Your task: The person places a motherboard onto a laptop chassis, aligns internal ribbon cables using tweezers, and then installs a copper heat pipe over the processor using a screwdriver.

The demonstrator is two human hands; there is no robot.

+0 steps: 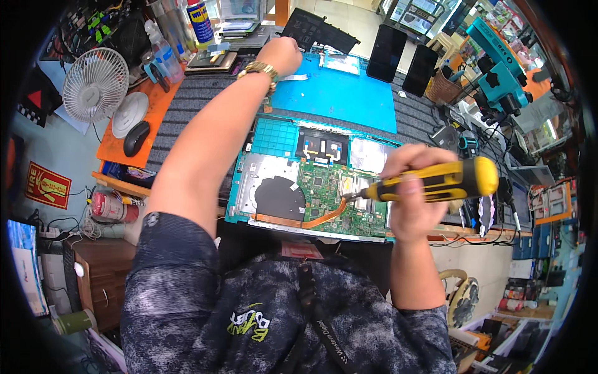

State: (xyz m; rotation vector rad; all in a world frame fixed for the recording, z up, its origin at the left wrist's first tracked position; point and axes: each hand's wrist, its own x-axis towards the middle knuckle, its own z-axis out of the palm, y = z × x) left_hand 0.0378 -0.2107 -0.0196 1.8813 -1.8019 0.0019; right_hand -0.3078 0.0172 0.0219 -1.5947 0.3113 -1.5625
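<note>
In front of me lies an opened laptop base (265, 165) with its green circuit board (321, 184), round black fan (279, 198) and copper heat pipe (327, 217) exposed. My right hand (411, 199) is closed around a yellow and black screwdriver (436, 181). Its tip points left, at the end of the heat pipe over the board; whether it touches a screw cannot be made out. My left hand (283, 57), with a gold watch at the wrist, reaches to the far side of the bench. Its fingers are closed at the left end of a black laptop battery (321, 32), the fingertips partly hidden.
A blue work mat (349, 103) lies beyond the laptop. Two dark tablet-like devices (387, 53) stand at its far right, near a teal microscope stand (498, 75). At left are a white fan (94, 85), a black mouse (136, 138), a bottle (163, 53) and a spray can (200, 25).
</note>
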